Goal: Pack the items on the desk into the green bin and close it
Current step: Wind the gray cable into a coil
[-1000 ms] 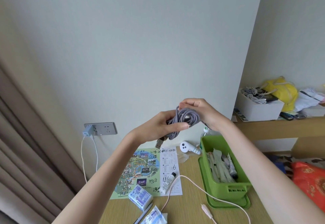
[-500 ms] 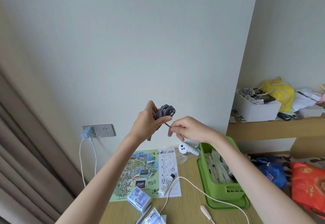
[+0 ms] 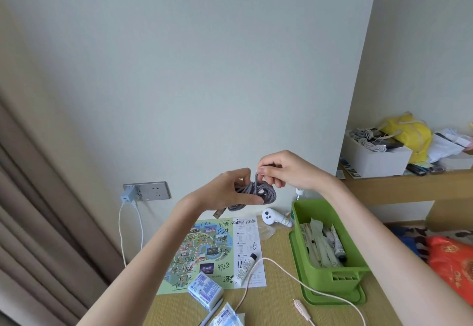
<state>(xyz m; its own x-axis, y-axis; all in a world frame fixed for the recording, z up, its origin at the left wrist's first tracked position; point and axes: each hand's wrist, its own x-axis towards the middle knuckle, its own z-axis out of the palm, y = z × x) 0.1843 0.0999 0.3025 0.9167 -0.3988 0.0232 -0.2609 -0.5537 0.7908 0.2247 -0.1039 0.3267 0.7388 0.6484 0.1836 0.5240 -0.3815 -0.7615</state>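
Note:
A coiled grey braided cable hangs in the air above the desk, held by both hands. My left hand grips the coil from the left, its plug end dangling below. My right hand pinches a strand at the top of the coil. The green bin stands open at the right of the desk on its green lid, with several sachets and tubes inside. On the desk lie a map sheet, a white tube, a pink cable, a tissue pack and a white device.
A wall socket with a blue charger and white wire is at the left. Curtains hang at the far left. A shelf at the right carries a white box, a yellow bag and papers. A red bag lies beside the desk.
The hands have come back together at the coil. My right hand rose from below the coil to pinch a strand at its top, and the coil has loosened and dropped a little.

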